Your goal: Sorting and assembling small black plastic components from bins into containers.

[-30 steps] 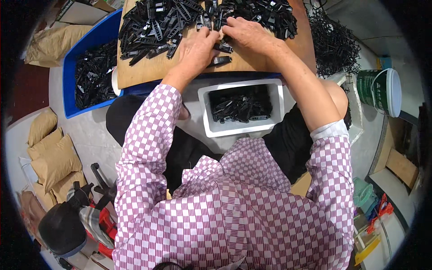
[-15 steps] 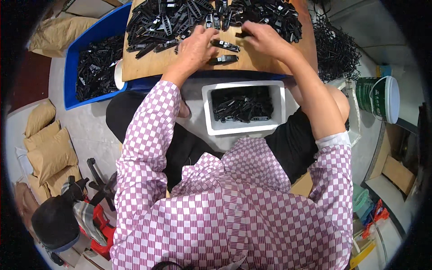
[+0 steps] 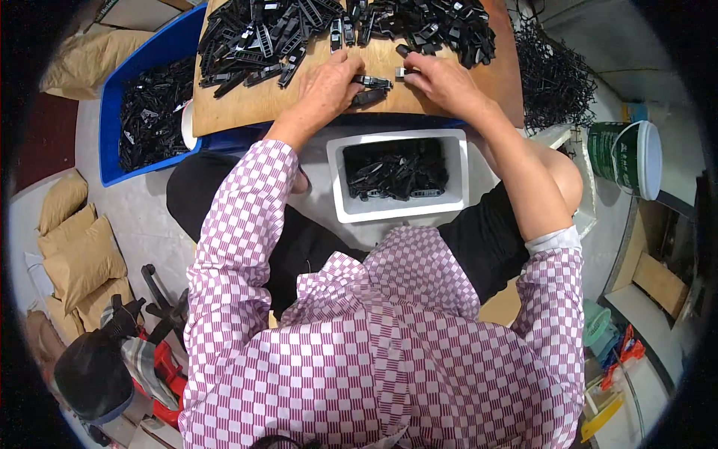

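Note:
My left hand (image 3: 327, 84) rests at the near part of the wooden tabletop, fingers closed on the left end of a slim black plastic part (image 3: 373, 81) with silvery bits. Just below that lies a second black plastic part (image 3: 369, 97), close to the same fingertips. Facing it from the right, my right hand (image 3: 446, 84) pinches a small black piece with a pale end (image 3: 402, 73). Another black piece (image 3: 404, 51) lies just beyond its fingers. A small gap separates the two held things. Heaps of similar black parts (image 3: 258, 41) cover the far side of the table.
Below the table edge, a white foam box (image 3: 338, 179) holds more black parts. A blue bin (image 3: 112, 142) of black pieces stands left, and a tangled black pile (image 3: 557, 82) is at right. A green bucket (image 3: 621, 153) and brown paper sacks (image 3: 86, 269) are farther out.
My right hand has come down and closer to the left one, bringing its small black piece beside the slim part. The slim part has shifted slightly nearer to me.

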`<state>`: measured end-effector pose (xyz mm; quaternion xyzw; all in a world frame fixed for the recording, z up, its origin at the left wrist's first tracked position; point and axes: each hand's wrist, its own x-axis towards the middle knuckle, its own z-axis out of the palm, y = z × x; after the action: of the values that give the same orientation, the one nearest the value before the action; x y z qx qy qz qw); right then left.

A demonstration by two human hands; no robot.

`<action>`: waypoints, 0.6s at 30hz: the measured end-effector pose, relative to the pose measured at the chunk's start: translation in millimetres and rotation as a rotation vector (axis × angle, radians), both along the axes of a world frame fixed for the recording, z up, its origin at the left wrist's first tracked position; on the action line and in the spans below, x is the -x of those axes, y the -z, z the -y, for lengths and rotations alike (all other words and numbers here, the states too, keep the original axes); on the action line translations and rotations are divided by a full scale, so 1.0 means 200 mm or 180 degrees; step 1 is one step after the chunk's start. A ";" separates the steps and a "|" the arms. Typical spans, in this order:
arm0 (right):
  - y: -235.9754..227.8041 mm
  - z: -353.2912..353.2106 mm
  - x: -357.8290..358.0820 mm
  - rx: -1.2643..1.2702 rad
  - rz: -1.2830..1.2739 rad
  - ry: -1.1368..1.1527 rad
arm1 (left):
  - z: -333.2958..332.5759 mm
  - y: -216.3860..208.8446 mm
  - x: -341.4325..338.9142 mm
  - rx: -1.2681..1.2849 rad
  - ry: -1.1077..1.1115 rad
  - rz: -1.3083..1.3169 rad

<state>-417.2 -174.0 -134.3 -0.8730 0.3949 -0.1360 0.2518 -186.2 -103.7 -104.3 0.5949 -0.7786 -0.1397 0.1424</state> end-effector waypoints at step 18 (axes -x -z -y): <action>-0.08 -0.05 -0.06 0.0398 0.0028 -0.0623 | 0.02 0.06 -0.05 0.0235 0.0248 -0.0510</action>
<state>-404.8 -164.5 -117.4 -0.9208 0.2974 -0.1389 0.2107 -175.3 -108.6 -116.5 0.5454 -0.7919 -0.1635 0.2205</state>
